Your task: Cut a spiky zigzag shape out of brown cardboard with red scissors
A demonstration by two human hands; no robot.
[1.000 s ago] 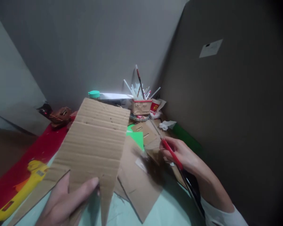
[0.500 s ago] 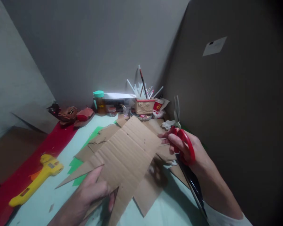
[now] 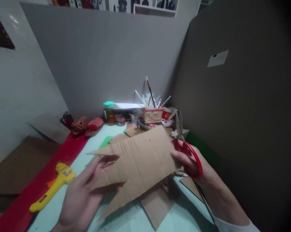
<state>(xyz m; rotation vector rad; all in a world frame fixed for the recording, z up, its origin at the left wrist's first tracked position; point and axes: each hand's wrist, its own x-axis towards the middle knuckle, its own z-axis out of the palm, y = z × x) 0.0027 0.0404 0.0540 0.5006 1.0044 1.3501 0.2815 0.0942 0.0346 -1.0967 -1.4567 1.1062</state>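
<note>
A piece of cardboard [image 3: 145,158] with pointed prongs along its left side is held up above the table. My left hand [image 3: 81,190] grips it among the prongs, its fingers partly hidden behind the cardboard. At the right edge of the piece, my right hand [image 3: 190,158] pinches the cardboard and also holds red-handled scissors [image 3: 196,164]. The scissors' blades point up, away from the cardboard.
A yellow glue gun [image 3: 55,187] lies at the left near a red strip [image 3: 51,164]. More cardboard [image 3: 157,206] lies below the held piece. Behind stand a jar with a green lid [image 3: 110,114] and a box of white sticks [image 3: 152,116].
The cardboard has turned clockwise, its prongs now pointing more to the left. My left hand has moved left and opened its grip somewhat. My right hand now touches the cardboard's edge. The view has tilted up.
</note>
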